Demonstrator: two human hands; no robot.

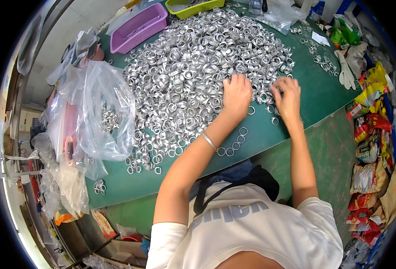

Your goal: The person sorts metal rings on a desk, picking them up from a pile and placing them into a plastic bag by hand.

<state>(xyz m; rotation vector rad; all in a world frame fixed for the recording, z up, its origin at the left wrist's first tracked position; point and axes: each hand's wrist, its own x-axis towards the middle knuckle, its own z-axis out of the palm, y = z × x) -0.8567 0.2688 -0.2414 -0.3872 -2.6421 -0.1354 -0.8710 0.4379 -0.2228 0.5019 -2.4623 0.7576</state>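
Lettered white shirt, printed packets, left hand and right hand curled at silver rings, grip unclear.

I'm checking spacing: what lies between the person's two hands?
In the head view, silver rings lie between left hand and right hand, on the green table.

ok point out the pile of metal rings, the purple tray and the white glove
Pile of metal rings [198,58]: head view, on the middle of the heap
Purple tray [146,36]: head view, on its near side wall
White glove [345,71]: head view, on its middle
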